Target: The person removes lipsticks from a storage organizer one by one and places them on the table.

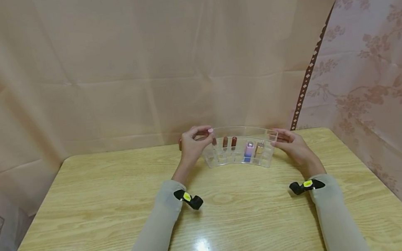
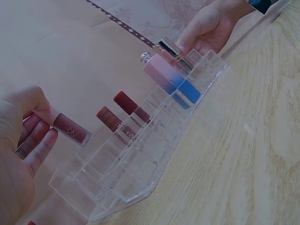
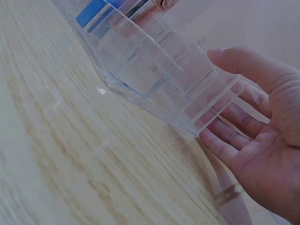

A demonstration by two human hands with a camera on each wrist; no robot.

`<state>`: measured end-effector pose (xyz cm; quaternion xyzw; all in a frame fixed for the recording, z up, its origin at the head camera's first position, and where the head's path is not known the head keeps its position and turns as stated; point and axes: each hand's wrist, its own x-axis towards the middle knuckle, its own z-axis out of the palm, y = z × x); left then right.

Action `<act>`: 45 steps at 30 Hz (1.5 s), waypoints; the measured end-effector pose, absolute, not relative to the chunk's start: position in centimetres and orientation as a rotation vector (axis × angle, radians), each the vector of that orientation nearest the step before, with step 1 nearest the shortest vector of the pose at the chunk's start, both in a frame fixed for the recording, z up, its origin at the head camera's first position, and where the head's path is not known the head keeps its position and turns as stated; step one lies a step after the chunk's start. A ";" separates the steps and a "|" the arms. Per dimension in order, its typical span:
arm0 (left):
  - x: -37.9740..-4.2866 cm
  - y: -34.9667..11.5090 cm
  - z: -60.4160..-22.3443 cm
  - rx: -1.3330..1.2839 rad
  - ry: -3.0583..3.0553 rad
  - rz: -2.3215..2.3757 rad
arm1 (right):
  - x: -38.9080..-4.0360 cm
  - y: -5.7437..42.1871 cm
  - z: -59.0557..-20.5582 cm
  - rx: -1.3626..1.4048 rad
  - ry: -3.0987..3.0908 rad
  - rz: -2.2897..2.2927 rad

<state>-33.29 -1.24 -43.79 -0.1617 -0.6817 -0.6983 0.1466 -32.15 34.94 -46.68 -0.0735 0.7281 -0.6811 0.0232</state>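
Note:
A clear, curved lipstick organizer point(image 1: 220, 160) with stepped compartments stands near the back of the table. My left hand point(image 1: 193, 145) is at its left end, pinching a lip gloss tube point(image 2: 71, 130) with a pale cap and brownish-red body over the compartments. At the right end, my right hand point(image 3: 262, 108) holds the organizer, thumb by the upper edge and fingers behind the end wall. Two reddish-brown lip tubes point(image 2: 133, 107) stand in the middle slots. Further right are a pink-to-blue lipstick point(image 2: 169, 77) with a silver knob and a gold-trimmed tube point(image 1: 259, 147).
Some small red thing point(image 1: 180, 144) shows partly behind my left hand. The wooden table point(image 1: 235, 221) ends just behind the organizer, where a beige curtain point(image 1: 125, 88) hangs. A floral cloth point(image 1: 384, 57) hangs on the right.

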 end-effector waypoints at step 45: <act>-33.5 -2.9 -42.9 -0.534 -2.007 -2.051 | -32.1 34.9 -46.5 -0.173 2.308 -2.041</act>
